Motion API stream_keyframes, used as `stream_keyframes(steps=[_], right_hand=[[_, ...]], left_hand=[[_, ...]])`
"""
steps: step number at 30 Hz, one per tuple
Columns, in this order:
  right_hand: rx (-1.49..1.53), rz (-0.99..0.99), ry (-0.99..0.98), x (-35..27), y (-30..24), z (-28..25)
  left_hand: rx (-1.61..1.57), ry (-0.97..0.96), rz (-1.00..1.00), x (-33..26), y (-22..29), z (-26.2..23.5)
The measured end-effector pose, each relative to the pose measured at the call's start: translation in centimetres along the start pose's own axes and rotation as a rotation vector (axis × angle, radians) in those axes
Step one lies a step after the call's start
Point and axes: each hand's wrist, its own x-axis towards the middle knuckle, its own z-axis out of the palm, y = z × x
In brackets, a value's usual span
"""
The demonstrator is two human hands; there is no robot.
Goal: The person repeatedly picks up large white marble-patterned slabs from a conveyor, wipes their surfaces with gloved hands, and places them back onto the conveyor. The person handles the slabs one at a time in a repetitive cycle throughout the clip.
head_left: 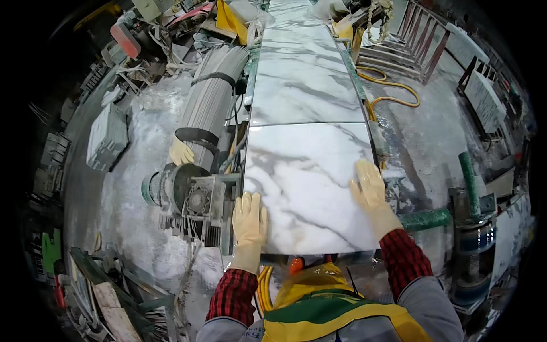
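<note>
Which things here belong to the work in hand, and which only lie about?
In use: left hand and right hand, both flat on the near marble slab.
Lying about: yellow hose, grey block, metal rack.

White marble, grey veins, yellow gloves

The marble slab (pixel 305 182) is white with dark grey veining; both hands, left (pixel 249 219) and right (pixel 370 188), wear pale yellow gloves below red-and-black checked sleeves (pixel 233 293). The apron (pixel 336 313) is yellow and green, the hose (pixel 393 94) yellow, the pipe (pixel 468 176) green.
</note>
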Motion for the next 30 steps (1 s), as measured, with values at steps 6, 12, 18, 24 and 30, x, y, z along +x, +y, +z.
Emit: stream_keyframes(steps=[6, 12, 18, 24, 30], right_hand=[[-0.076, 0.231, -0.229, -7.8, -7.8, -8.2], [-0.073, 0.26, -0.062, -15.4, -10.4, -10.0], [-0.147, 0.424, -0.079, -18.6, -13.1, -11.0], [-0.109, 0.439, -0.125, -20.2, -14.7, -13.1], [0.059, 0.55, -0.198, -21.4, -15.2, -16.5]], left_hand=[[-0.089, -0.149, 0.083, -1.8, -0.4, -1.9], [-0.224, -0.242, 0.266, -8.1, -2.8, -5.7], [-0.415, -0.288, 0.342, -11.1, -4.5, -9.0], [-0.434, -0.267, 0.377, -11.3, -5.4, -9.0], [-0.385, -0.253, 0.391, -9.7, -5.8, -7.0]])
